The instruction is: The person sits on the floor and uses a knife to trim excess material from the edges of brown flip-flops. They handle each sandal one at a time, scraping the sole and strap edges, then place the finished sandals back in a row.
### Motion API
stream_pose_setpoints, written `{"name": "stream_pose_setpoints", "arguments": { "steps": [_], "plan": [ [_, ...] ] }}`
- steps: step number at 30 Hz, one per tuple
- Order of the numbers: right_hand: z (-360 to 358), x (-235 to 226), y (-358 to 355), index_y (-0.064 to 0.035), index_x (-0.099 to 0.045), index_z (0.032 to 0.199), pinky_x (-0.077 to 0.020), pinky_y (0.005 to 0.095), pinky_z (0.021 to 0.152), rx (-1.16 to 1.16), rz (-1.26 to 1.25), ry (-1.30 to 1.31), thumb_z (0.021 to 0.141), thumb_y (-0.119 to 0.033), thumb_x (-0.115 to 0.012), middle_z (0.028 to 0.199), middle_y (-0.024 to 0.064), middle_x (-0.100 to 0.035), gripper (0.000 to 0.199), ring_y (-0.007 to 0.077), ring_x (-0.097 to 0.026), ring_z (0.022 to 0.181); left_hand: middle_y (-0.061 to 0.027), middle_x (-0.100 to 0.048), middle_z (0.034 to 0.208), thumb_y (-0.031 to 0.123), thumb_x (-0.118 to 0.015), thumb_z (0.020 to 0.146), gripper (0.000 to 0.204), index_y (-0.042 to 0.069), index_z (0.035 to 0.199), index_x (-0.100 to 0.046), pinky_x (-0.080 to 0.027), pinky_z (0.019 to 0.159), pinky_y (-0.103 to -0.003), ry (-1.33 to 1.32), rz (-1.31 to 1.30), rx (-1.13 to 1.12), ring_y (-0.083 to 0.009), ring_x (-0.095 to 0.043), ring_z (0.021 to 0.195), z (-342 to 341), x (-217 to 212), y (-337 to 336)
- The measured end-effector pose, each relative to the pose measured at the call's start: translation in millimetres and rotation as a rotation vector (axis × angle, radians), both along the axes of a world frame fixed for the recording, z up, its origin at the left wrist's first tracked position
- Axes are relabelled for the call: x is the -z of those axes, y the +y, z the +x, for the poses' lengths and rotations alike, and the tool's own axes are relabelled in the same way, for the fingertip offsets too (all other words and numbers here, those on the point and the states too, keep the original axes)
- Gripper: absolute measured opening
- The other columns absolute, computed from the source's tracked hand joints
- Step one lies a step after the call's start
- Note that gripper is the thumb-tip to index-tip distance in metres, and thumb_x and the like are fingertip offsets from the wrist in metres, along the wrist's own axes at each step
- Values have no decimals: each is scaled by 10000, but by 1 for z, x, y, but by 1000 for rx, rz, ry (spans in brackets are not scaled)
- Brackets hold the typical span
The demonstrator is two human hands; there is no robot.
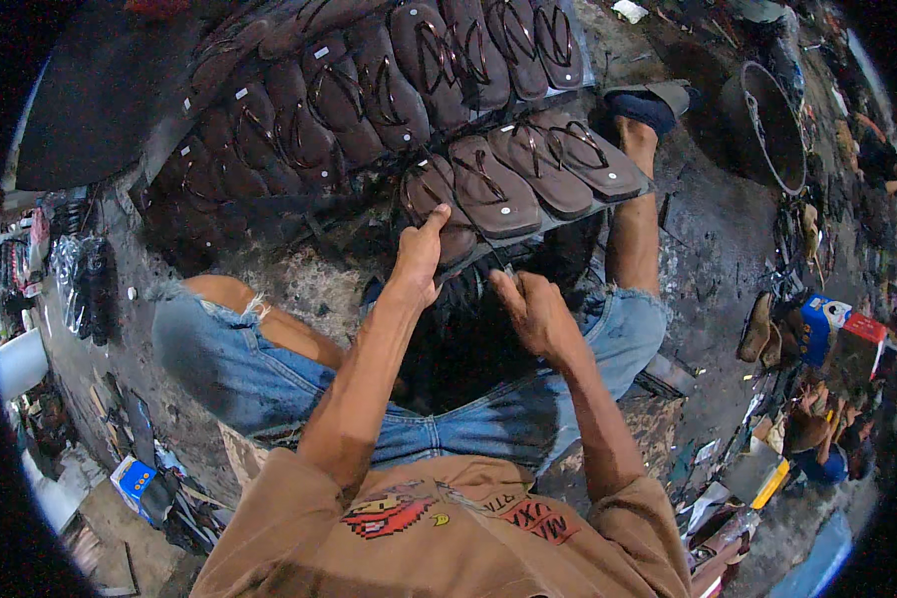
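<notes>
A short front row of dark brown flip-flops [568, 164] with shiny thong straps lies side by side, toes away from me. My left hand [421, 261] grips the near left end of this row, its thumb pressed on top of a brown flip-flop [429, 189]; the fingers beneath are hidden. Just below the row's near edge is my right hand [540, 314], its fingers curled together. A thin dark strip shows at its fingertips, but I cannot make out what it is. Beyond, longer rows of similar flip-flops [369, 95] stretch to the upper left.
My bent knees in torn jeans [239, 364] flank the work. A round bin-like container [775, 130] stands at the far right. Brown shoes [760, 329] and a blue box [817, 329] lie on the right. Another blue box [135, 483] sits at lower left among scraps.
</notes>
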State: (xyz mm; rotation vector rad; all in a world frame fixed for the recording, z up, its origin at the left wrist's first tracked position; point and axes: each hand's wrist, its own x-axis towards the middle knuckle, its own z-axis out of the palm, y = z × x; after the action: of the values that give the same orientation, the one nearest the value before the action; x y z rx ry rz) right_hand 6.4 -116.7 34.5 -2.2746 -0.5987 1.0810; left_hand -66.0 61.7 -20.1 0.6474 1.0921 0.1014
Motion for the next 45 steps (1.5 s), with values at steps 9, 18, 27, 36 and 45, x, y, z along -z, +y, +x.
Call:
{"name": "stream_pose_setpoints", "arguments": {
  "steps": [9, 18, 27, 36, 45],
  "plan": [
    [19, 40, 18, 150, -627, 986, -495, 486, 779, -74, -257, 85, 994, -551, -560, 910, 385, -631, 705, 430, -651, 858, 1, -678, 817, 437, -683, 933, 301, 139, 960, -651, -460, 455, -304, 2, -31, 14, -148, -607, 618, -6, 6, -6],
    [10, 176, 39, -67, -644, 1234, -484, 464, 985, -95, -74, -72, 978, -437, -578, 1248, 222, -663, 454, 425, -602, 1182, -18, -659, 774, 415, -697, 932, 306, 117, 930, -628, -491, 469, -267, -30, -139, -32, -150, -576, 556, -7, 0, -2],
    [-8, 199, 49, -135, -635, 1291, -525, 489, 965, -46, 141, -510, 968, -442, -573, 1303, 191, -647, 450, 402, -627, 1172, -27, -636, 726, 424, -700, 929, 322, 111, 913, -630, -489, 439, -281, 1, -130, -44, -154, -580, 533, -7, 1, 4],
    [-3, 203, 61, -149, -644, 1294, -481, 509, 1011, 12, 221, -568, 865, -334, -635, 1317, 155, -643, 467, 403, -594, 1216, -20, -631, 740, 422, -731, 912, 316, 125, 912, -622, -498, 428, -277, 18, -84, -28, -148, -565, 511, -9, 10, 3],
    [37, 247, 75, -34, -681, 1188, -526, 421, 964, 160, 795, -755, 803, -269, -776, 1177, 149, -702, 462, 329, -669, 1076, -44, -654, 757, 474, -679, 933, 395, 81, 900, -659, -488, 482, -320, 123, 84, 130, -172, -605, 604, -12, 5, 3]
  ]
}}
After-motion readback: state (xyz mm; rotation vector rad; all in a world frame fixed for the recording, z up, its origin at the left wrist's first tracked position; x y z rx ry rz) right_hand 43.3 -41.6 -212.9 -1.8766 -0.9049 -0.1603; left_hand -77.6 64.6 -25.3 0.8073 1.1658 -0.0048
